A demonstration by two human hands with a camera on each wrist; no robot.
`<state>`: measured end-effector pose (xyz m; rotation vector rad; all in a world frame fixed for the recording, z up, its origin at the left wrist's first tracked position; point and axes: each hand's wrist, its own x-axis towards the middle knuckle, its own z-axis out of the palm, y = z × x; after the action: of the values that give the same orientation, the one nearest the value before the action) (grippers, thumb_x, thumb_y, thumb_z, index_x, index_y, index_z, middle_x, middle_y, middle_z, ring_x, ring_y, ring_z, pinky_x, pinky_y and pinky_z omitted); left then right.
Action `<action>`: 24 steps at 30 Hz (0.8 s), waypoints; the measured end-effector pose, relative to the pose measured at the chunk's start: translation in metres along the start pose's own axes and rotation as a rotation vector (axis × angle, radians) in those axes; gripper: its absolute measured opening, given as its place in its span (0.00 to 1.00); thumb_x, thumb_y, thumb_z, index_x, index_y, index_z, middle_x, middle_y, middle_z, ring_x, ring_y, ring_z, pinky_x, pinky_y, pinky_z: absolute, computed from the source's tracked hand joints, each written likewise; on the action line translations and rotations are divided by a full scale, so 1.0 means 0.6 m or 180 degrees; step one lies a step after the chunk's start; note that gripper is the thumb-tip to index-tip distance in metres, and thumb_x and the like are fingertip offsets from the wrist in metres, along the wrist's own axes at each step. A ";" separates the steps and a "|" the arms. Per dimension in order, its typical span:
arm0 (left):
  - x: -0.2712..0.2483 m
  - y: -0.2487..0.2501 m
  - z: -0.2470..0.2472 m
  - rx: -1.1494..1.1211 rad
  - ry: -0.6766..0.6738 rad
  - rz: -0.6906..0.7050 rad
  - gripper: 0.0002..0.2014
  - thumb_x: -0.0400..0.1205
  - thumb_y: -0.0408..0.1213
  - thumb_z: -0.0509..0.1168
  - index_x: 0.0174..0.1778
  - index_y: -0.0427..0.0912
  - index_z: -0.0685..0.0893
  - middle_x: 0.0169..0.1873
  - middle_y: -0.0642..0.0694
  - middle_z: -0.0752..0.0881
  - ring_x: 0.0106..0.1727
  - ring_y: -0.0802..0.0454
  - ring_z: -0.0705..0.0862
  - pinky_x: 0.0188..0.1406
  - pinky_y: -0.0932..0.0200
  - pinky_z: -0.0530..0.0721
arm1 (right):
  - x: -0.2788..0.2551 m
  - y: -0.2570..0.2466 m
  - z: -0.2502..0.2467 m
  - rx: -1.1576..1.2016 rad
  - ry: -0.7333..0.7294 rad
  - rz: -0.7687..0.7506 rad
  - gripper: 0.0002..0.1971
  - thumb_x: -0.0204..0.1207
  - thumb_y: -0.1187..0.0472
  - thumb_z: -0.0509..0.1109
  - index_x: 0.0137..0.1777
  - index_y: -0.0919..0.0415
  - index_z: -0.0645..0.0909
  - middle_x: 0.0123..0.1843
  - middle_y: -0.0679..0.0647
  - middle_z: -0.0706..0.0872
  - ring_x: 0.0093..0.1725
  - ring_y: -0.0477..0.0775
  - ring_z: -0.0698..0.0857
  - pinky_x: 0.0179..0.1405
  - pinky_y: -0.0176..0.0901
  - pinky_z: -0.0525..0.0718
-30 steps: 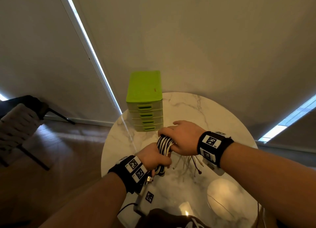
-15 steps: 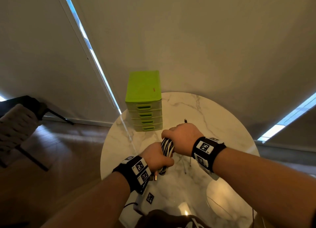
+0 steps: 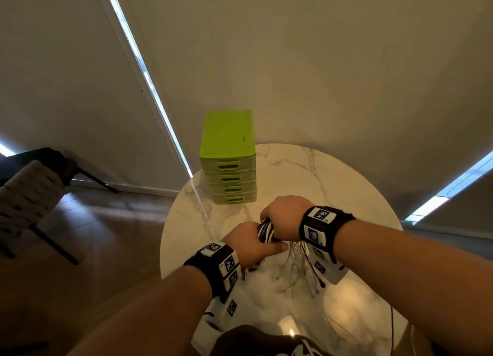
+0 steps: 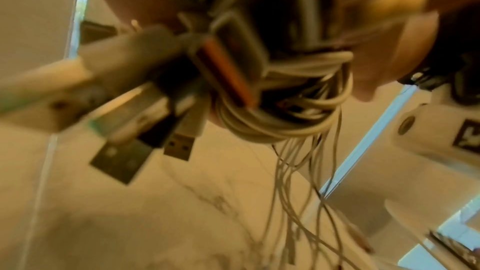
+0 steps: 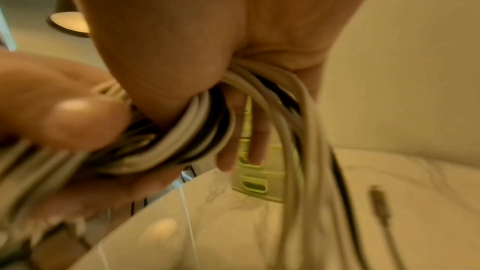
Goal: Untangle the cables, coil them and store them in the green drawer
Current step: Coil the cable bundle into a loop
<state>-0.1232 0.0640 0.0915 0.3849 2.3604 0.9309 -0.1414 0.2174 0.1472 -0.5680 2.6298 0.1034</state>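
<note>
A bundle of white and black cables [image 3: 266,230] hangs between both hands above the marble table [image 3: 346,185]. My left hand [image 3: 250,245] grips its lower end; USB plugs [image 4: 179,147] stick out below the fist. My right hand [image 3: 286,215] is curled round the upper loops [image 5: 187,130]. Thin loose cable ends [image 3: 298,270] trail from the bundle down to the tabletop. The green drawer unit [image 3: 228,158] stands at the table's far left edge, all its drawers shut.
A dark chair [image 3: 32,193] stands on the wooden floor at the left. A loose cable end with a plug [image 5: 379,200] lies on the table to the right. Grey walls with bright light strips close the room behind.
My right hand has swung round the bundle, first towards me and then back over it. The loose cable ends now hang lower and nearer to me. My left hand barely moved.
</note>
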 end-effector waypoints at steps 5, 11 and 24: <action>-0.010 -0.008 0.006 -0.0791 -0.0311 -0.0023 0.11 0.76 0.37 0.74 0.46 0.31 0.87 0.30 0.46 0.87 0.31 0.53 0.85 0.36 0.55 0.83 | -0.004 0.016 0.010 -0.0743 0.0556 -0.0887 0.13 0.78 0.52 0.68 0.62 0.50 0.79 0.44 0.52 0.88 0.48 0.62 0.84 0.46 0.54 0.85; -0.017 -0.001 -0.005 -0.1168 -0.0474 -0.0050 0.13 0.71 0.38 0.71 0.43 0.30 0.87 0.32 0.44 0.87 0.35 0.47 0.85 0.40 0.49 0.84 | -0.011 0.023 0.001 0.0074 0.0844 -0.0639 0.29 0.73 0.49 0.74 0.75 0.39 0.74 0.49 0.50 0.88 0.52 0.58 0.86 0.46 0.49 0.83; -0.025 0.049 -0.051 -0.2470 0.0442 -0.0182 0.08 0.76 0.21 0.67 0.49 0.26 0.87 0.31 0.39 0.83 0.31 0.45 0.83 0.30 0.59 0.81 | -0.077 0.055 0.020 0.1618 0.1857 -0.0542 0.15 0.74 0.36 0.76 0.41 0.47 0.90 0.34 0.46 0.84 0.36 0.48 0.82 0.39 0.51 0.82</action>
<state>-0.1279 0.0620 0.1362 -0.0611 1.9056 1.7717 -0.1124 0.2664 0.1560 -0.7094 2.9549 -0.8799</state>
